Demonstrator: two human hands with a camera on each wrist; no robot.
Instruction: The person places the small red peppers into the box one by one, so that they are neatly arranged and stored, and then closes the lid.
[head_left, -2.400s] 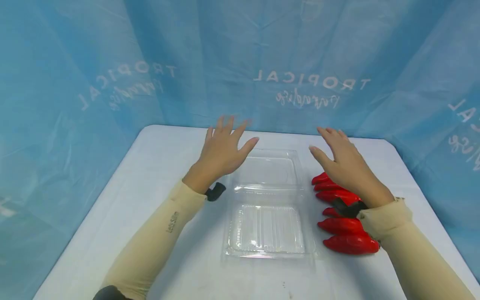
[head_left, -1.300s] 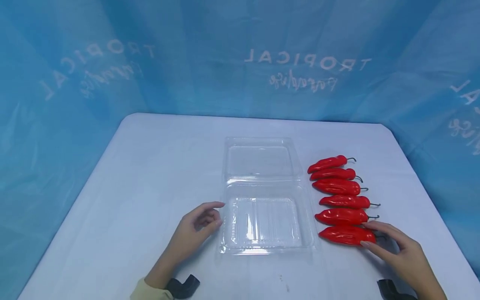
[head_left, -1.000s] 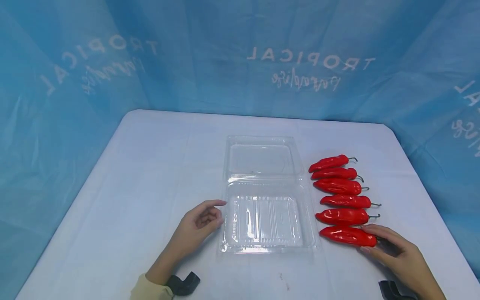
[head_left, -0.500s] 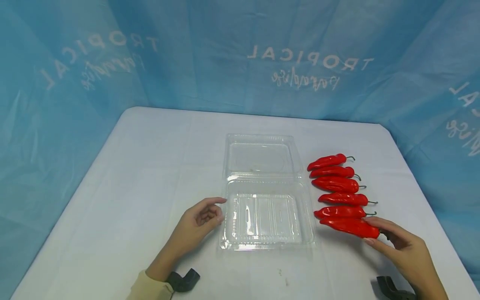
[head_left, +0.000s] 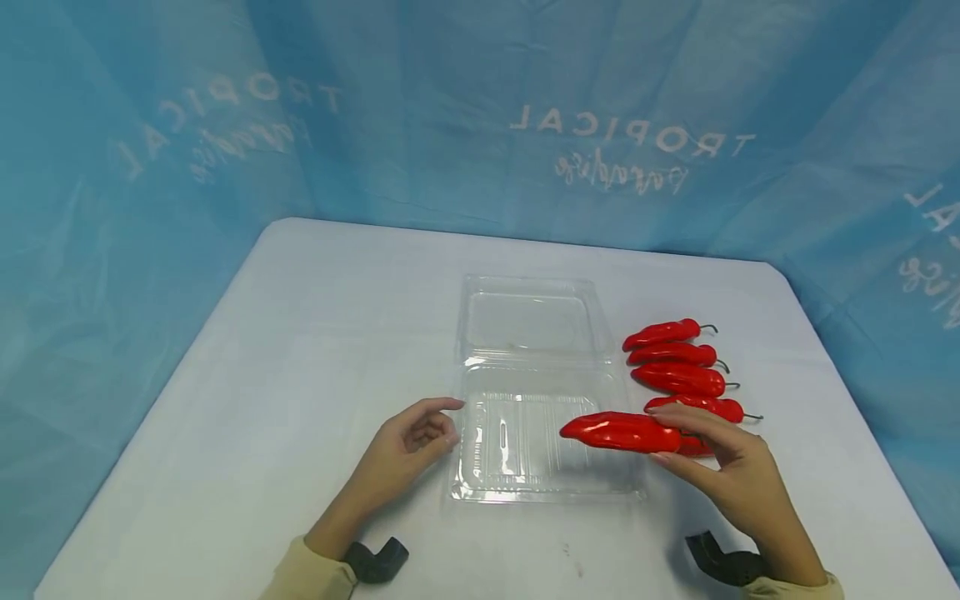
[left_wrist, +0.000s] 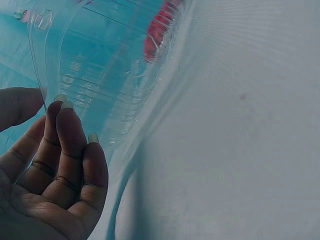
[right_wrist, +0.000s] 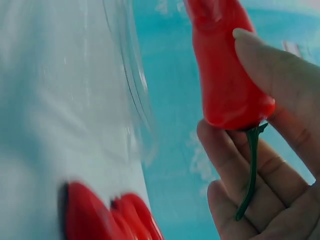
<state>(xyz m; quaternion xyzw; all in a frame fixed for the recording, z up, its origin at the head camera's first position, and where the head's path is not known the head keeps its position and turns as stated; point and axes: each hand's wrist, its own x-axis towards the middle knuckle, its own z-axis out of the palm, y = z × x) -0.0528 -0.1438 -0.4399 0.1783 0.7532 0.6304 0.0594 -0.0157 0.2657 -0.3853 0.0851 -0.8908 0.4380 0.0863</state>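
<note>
At lower right of the head frame, right hand (head_left: 738, 483) pinches pepper (head_left: 617, 432) above right side of tray (head_left: 525, 498), left hand (head_left: 401, 458), lower middle, fingers bent at left rim, can't tell if gripping.

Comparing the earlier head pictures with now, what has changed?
The right hand took hold of the nearest red pepper by its stem end, lifted it and carried it left, toward the clear container. The left hand came down to the container's left edge. The container stays open and the other peppers remain in their row.
</note>
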